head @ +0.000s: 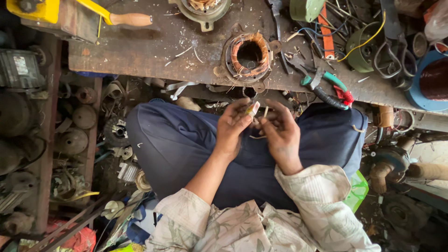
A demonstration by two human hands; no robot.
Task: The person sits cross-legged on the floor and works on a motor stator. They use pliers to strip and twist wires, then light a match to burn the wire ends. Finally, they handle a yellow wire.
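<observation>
While the bench [154,46] fills the top of the frame, both hands meet at centre over the lap

Stator [248,57] rests near the bench edge, likely within reach; the left hand [232,129] pinches a small pale tube [252,109], the right hand [281,135] grasps thin strips [266,112], probably for close handling; what these bits are stays unclear, fingertips overlapping

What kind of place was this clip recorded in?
Most likely a small electric motor repair workshop. A stator with copper windings lies on the worn metal workbench, pliers sit near its edge, and motor housings crowd the shelves beside it.
</observation>
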